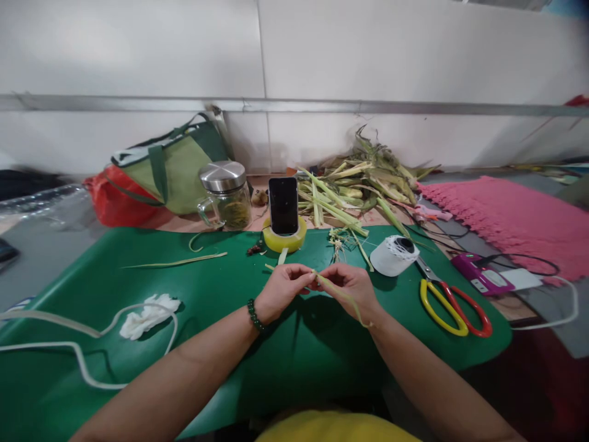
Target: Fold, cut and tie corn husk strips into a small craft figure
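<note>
My left hand [286, 287] and my right hand [350, 287] meet above the green mat, thumbs and fingertips pinched together. Between them is a thin pale-green plant strip [343, 294]. One end trails over the back of my right hand toward the wrist; another bit pokes out behind my left fingers. Both hands are closed on the strip, though its middle part is hidden by the fingertips. Just beyond them, a black phone [283, 205] stands upright in a yellow tape roll [294, 239]. Nearest my right hand is a white roll [391, 256].
Scissors [448, 304] with yellow and red handles lie at right, near a purple power strip [483, 275]. A heap of stalks [363, 178] is at the back. A glass jar [225, 196], a green bag [184, 166], crumpled tissue [147, 316] and a white cable [78, 356] are left.
</note>
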Tool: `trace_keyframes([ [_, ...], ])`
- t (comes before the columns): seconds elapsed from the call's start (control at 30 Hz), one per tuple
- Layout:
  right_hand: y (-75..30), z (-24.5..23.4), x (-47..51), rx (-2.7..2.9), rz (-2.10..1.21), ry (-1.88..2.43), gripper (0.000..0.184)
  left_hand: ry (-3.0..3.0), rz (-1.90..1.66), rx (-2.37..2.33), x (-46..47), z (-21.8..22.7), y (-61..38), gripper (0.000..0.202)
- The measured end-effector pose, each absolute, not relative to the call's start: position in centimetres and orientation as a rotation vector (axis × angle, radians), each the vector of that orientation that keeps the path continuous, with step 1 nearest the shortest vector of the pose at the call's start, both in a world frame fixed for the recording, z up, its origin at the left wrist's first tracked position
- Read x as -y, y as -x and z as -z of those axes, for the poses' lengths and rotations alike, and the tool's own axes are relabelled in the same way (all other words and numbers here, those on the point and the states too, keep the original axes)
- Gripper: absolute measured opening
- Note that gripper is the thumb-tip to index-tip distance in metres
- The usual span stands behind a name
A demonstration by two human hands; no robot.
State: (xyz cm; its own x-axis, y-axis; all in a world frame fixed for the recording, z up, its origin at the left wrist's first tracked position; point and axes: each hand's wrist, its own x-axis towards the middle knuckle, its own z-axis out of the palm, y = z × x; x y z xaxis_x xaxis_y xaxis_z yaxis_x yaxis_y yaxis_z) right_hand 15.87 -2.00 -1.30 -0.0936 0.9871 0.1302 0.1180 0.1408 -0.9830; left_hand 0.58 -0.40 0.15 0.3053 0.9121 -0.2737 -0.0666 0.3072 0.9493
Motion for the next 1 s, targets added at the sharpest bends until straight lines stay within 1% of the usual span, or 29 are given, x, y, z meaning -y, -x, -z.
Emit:
trace_keyframes([
  [0.13, -15.86, 1.44, 2.04, 1.476, -1.005, 1.204, 0.023, -1.032, -0.806, -1.025, 0.36, -0.33, -0.66, 0.027],
  [0.43, -15.9, 1.1, 2.33, 1.55, -0.756, 1.163, 0.02, -0.996, -0.856, -1.038, 0.55, -0.39, -1.15, 0.028],
  [0.8, -16.05, 1.45, 2.56, 1.654, -0.666, 1.142, 0.022, -1.119, -0.912, -1.016, 0.53, 0.21, -1.0, 0.029],
  [0.9, -15.77, 1.48, 2.4, 1.641, -0.745, 1.132, 0.021, -1.132, -0.918, -1.023, 0.49, 0.43, -1.06, 0.029],
  [1.0, -15.7, 1.33, 2.23, 1.614, -0.83, 1.179, 0.015, -1.14, -0.928, -1.027, 0.41, 0.53, -1.05, 0.029],
])
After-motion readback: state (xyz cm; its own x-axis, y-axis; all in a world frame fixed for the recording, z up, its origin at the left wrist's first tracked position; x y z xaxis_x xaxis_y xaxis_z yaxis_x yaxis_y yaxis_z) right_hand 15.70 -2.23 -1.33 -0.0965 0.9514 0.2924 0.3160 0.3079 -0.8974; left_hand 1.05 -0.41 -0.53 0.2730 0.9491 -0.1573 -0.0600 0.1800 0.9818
